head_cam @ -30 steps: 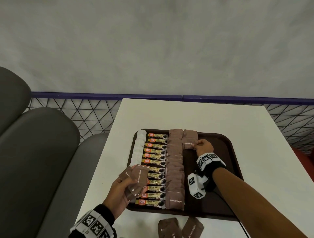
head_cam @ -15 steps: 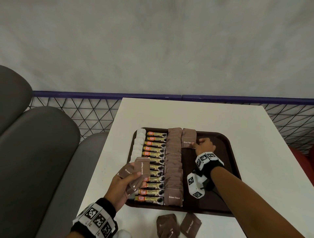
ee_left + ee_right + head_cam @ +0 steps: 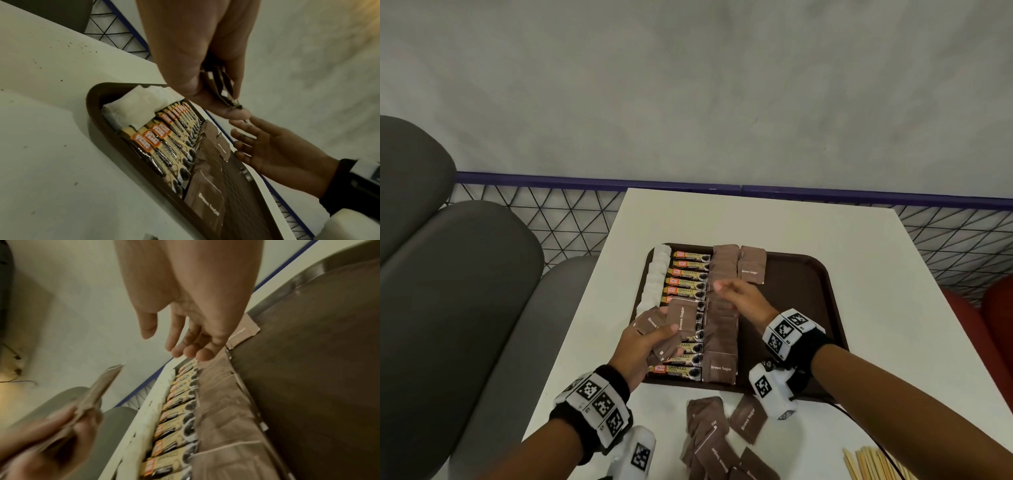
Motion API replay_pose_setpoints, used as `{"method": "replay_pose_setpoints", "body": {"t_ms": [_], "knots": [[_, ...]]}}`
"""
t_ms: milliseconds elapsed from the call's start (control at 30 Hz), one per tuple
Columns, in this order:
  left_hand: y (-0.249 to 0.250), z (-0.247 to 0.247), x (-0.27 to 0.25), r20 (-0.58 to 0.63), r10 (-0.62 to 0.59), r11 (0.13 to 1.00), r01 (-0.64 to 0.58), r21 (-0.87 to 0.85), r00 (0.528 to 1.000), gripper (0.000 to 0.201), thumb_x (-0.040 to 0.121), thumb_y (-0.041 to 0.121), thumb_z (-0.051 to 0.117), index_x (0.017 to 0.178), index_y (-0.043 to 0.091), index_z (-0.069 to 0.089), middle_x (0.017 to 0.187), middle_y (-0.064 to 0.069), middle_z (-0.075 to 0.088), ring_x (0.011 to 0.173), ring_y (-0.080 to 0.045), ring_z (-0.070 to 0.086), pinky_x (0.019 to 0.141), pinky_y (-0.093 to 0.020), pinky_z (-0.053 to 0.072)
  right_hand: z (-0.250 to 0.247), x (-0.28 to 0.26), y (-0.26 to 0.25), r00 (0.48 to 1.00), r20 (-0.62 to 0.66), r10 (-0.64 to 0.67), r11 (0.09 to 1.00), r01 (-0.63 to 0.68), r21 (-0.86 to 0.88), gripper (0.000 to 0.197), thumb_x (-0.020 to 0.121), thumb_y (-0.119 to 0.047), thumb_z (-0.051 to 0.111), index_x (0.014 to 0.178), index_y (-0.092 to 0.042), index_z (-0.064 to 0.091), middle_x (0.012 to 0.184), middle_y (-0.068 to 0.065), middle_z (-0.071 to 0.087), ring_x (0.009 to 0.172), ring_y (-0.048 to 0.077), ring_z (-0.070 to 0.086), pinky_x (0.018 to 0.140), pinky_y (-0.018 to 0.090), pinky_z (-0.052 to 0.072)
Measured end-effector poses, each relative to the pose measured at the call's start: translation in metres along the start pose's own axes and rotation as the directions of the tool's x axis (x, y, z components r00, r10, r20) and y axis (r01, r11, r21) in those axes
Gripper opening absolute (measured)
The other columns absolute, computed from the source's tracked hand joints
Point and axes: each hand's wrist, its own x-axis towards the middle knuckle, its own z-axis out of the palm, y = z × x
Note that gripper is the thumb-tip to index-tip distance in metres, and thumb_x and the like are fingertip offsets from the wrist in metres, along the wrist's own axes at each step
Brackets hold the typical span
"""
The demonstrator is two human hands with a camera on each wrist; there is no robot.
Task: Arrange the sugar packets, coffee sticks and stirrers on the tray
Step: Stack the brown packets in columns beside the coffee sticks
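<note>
1. The white table (image 3: 859, 274) carries the brown tray (image 3: 808, 308), which lies beneath both hands.
2. On the tray, under and beyond the hands, run rows of white packets (image 3: 655, 281), coffee sticks (image 3: 690, 274) and brown sugar packets (image 3: 722, 325).
3. The left hand (image 3: 640, 349) pinches a fan of brown sugar packets (image 3: 681, 318) between thumb and fingers.
4. The right hand (image 3: 743, 298), fingers spread and holding nothing, hovers just right of that fan.
5. Loose sugar packets (image 3: 709, 431) and wooden stirrers (image 3: 873, 462) lie nearer the person than both hands.
</note>
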Motion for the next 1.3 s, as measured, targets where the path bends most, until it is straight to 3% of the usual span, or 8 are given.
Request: {"method": "replay_pose_setpoints", "body": {"t_ms": [133,300,433,600,733,833,1067,1300], "knots": [[-0.002,0.005,-0.002,0.025,-0.014,1.000,0.014,0.028,1.000,0.031,0.082,-0.004,0.062,0.112,0.004,0.060,0.099,-0.019,0.067,0.069,-0.022,0.066,0.055,-0.030,0.057,0.015,-0.010,-0.010,0.977,0.213,-0.026,0.998,0.037,-0.050,0.033,0.088,-0.027,0.059,0.119,-0.018,0.058,0.100,-0.002,0.059,0.074,0.003,0.053,0.060,0.013,0.043],[-0.003,0.008,-0.004,0.043,-0.030,0.999,0.029,0.026,0.999,0.032,0.083,-0.003,0.062,0.113,0.007,0.058,0.102,-0.019,0.066,0.074,-0.024,0.069,0.058,-0.033,0.058,0.019,-0.015,-0.011,0.956,0.292,-0.033,0.999,0.038,-0.012,0.009,0.083,-0.006,0.064,0.092,-0.007,0.064,0.085,-0.001,0.061,0.077,0.008,0.058,0.074,0.016,0.049],[-0.004,0.006,-0.002,0.073,-0.094,0.991,0.100,-0.087,0.993,0.034,0.089,-0.006,0.049,0.122,0.002,0.048,0.104,-0.024,0.063,0.081,-0.031,0.067,0.061,-0.036,0.058,0.007,-0.014,-0.006,0.985,0.170,-0.019,1.000,0.021,-0.005,0.018,0.081,-0.008,0.066,0.097,0.000,0.067,0.085,0.003,0.063,0.081,0.013,0.057,0.083,0.027,0.045],[-0.001,0.003,-0.002,0.086,-0.112,0.993,0.114,-0.019,0.990,0.028,0.089,-0.006,0.043,0.115,-0.009,0.054,0.097,-0.026,0.063,0.085,-0.032,0.061,0.063,-0.034,0.058,-0.022,-0.006,0.005,0.994,-0.100,0.040,0.997,-0.034,0.062,0.003,0.083,-0.013,0.066,0.085,-0.014,0.064,0.073,-0.001,0.061,0.052,0.002,0.050,0.050,0.014,0.038],[-0.001,-0.001,0.001,0.054,-0.113,0.993,0.114,-0.016,0.992,0.025,0.089,-0.005,0.049,0.114,-0.002,0.055,0.107,-0.028,0.065,0.078,-0.028,0.069,0.057,-0.032,0.057,-0.048,0.014,0.026,0.920,-0.380,0.098,0.995,-0.080,0.064,0.008,0.081,-0.013,0.068,0.075,-0.017,0.063,0.069,-0.002,0.060,0.059,0.008,0.047,0.056,0.019,0.036],[-0.001,-0.006,0.005,0.031,-0.117,0.993,0.117,-0.011,0.993,0.029,0.087,-0.002,0.054,0.116,-0.001,0.054,0.109,-0.030,0.064,0.079,-0.031,0.067,0.059,-0.034,0.058,-0.061,0.028,0.041,0.854,-0.497,0.155,0.986,-0.162,0.029,0.013,0.080,-0.014,0.069,0.091,-0.007,0.067,0.077,0.003,0.061,0.066,0.014,0.051,0.060,0.022,0.039],[0.000,-0.015,0.011,0.004,-0.151,0.988,0.152,-0.016,0.988,0.024,0.087,0.003,0.057,0.110,0.002,0.061,0.103,-0.027,0.066,0.075,-0.033,0.065,0.055,-0.034,0.057,-0.064,0.050,0.049,0.842,-0.507,0.185,0.951,-0.283,-0.122,0.019,0.082,-0.007,0.065,0.100,-0.001,0.064,0.099,0.018,0.066,0.092,0.029,0.060,0.077,0.028,0.041],[0.005,-0.022,0.015,-0.022,-0.148,0.989,0.148,0.025,0.989,0.024,0.089,0.006,0.054,0.111,0.005,0.063,0.098,-0.024,0.067,0.062,-0.029,0.065,0.044,-0.028,0.051,-0.057,0.067,0.052,0.833,-0.512,0.209,0.933,-0.326,-0.150,0.012,0.079,-0.007,0.067,0.090,-0.009,0.061,0.105,0.019,0.063,0.096,0.033,0.060,0.072,0.026,0.038]]}}
